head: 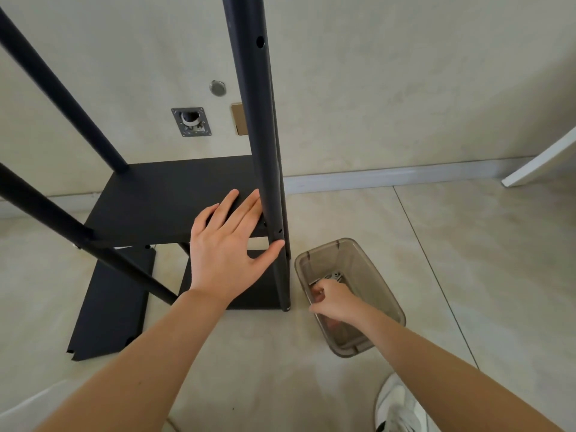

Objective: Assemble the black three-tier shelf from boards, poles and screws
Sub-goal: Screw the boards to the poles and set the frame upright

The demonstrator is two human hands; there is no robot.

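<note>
Up close, the straight, slightly spread fingers (232,210) of the left hand (226,251) lie flat on the matte black rectangular shelf board (162,198), and the thumb reaches out to touch the tall black metal pole (258,120) at the board's front right corner, just under a pair of small screw holes. That hand pinches nothing; it presses on the board and rests against the pole. The right hand (333,299) is down inside the smoky translucent plastic bin (358,254), its fingers curled together over something small; what they hold, if anything, cannot be told, though a few pale metal bits show on the bin's floor beyond them.

The board sits raised on the frame, fixed among the black poles: two slanting across the left of the view, the tall one in front, and another close behind it. A lower black board (258,294) shows beneath the raised one at floor level, by the foot of the tall pole. A loose flat black board (112,304) lies on the beige tiled floor (467,260) to the left, partly under the near left pole. The bin stands on the floor just to the right of the tall pole's foot. A white shoe (397,406) shows at the bottom edge, and a grey wall socket plate (190,121) is set in the wall behind the shelf.
</note>
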